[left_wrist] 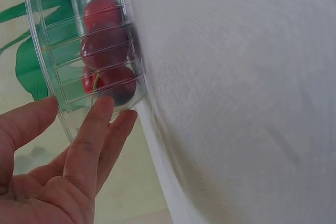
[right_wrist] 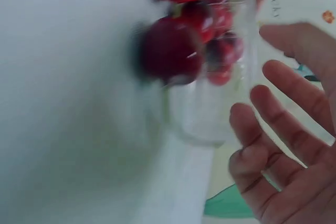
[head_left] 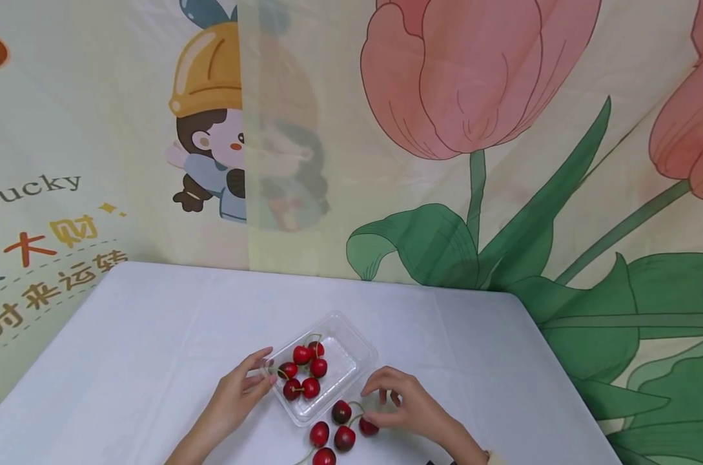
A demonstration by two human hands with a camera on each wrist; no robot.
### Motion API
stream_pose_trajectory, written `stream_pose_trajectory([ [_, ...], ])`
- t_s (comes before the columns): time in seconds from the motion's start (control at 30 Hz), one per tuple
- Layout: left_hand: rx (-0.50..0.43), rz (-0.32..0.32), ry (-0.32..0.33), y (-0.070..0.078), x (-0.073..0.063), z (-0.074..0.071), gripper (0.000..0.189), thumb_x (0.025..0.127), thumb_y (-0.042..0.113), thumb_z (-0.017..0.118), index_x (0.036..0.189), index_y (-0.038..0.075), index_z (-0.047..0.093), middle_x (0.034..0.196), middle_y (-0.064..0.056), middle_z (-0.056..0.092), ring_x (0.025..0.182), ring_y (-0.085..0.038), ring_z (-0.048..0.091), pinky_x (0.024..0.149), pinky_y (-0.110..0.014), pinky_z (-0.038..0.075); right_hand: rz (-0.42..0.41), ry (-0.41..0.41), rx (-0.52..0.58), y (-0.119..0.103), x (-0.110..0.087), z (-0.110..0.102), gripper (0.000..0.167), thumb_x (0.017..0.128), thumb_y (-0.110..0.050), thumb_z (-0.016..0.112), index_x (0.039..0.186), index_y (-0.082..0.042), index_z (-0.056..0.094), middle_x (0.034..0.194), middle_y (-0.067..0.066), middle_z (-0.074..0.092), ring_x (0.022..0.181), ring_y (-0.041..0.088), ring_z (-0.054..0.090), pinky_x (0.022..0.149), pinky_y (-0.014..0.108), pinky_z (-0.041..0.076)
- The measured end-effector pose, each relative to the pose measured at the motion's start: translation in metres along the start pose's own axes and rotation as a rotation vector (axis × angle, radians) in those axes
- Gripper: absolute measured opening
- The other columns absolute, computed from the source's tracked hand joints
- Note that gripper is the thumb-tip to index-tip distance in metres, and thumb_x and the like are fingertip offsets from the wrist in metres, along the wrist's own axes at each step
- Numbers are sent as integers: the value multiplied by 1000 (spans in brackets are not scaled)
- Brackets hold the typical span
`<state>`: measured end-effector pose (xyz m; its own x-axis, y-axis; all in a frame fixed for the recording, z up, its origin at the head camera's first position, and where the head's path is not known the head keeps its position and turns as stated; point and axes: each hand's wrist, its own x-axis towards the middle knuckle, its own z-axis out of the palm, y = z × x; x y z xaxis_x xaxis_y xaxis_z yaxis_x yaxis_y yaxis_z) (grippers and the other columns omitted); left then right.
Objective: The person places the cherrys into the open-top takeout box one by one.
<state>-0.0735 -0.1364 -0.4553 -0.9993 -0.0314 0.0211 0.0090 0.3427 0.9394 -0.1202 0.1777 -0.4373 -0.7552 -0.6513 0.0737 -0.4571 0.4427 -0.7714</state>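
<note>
Left hand (head_left: 241,386): thumb and fingers part-closed on rim of clear rectangular plastic tray (head_left: 344,354), on white-covered tabletop (head_left: 171,336) | six glossy red stemmed cherries (head_left: 310,387) inside, left side | loose dark-red cherries (head_left: 345,438) just outside, near edge | right hand (head_left: 406,403): fingers loosely bent, apart, holding nothing, above rightmost loose cherry (head_left: 370,427).

The printed backdrop (head_left: 124,129) bears "Lucky" (head_left: 30,192), "大财" (head_left: 31,247) and "时来运转" (head_left: 40,297).
</note>
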Motion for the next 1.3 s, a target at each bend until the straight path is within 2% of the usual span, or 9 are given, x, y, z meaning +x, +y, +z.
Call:
stream_pose_trajectory([
  [0.13,-5,5,5,0,0,1,49,90,7,69,136,1,52,123,-26,61,104,-42,65,80,-36,60,57,-73,-27,10,-11,0,27,81,-26,81,103,-15,72,102,-3,67,79,11,55,64,19,49],
  [0.23,-7,12,9,0,1,1,49,90,6,69,135,1,52,122,-26,61,104,-43,65,80,-36,60,55,-122,-35,16,-15,1,29,80,-28,82,106,-18,72,104,-8,67,85,8,55,71,20,50],
  [0.43,1,4,8,0,1,0,49,90,7,69,136,1,52,122,-25,62,105,-42,65,80,-36,60,64,-155,-3,18,-14,5,25,82,-25,80,105,-20,72,102,-13,66,83,6,55,71,20,52],
  [0.63,3,-6,3,0,1,0,49,90,7,69,136,2,52,122,-24,62,105,-41,65,80,-36,60,70,-139,18,19,-14,8,22,83,-23,79,103,-18,72,98,-11,67,79,4,53,68,19,51],
  [0.83,-3,-3,-1,0,1,0,49,90,8,69,136,2,52,122,-24,62,105,-42,65,80,-36,60,36,-114,-6,18,-17,3,23,84,-24,78,105,-17,72,98,-11,68,78,4,55,64,18,52],
  [1.03,-15,4,-2,0,0,0,49,90,8,69,135,1,52,123,-25,61,105,-43,64,81,-36,60,-13,-26,-29,10,-18,-15,26,84,-24,78,107,-14,72,99,-4,69,76,12,58,56,21,52],
  [1.17,-14,1,1,0,0,0,49,90,8,69,135,1,53,122,-25,61,105,-43,65,80,-36,60,-72,40,-58,6,-13,-25,28,84,-22,79,108,-10,71,100,1,69,78,15,60,57,22,53],
  [1.3,-13,2,2,1,0,0,49,90,8,69,135,1,52,122,-25,61,105,-43,64,81,-36,60,-101,73,-67,0,-3,-27,29,83,-20,79,109,-9,70,101,2,69,79,13,60,59,25,55],
])
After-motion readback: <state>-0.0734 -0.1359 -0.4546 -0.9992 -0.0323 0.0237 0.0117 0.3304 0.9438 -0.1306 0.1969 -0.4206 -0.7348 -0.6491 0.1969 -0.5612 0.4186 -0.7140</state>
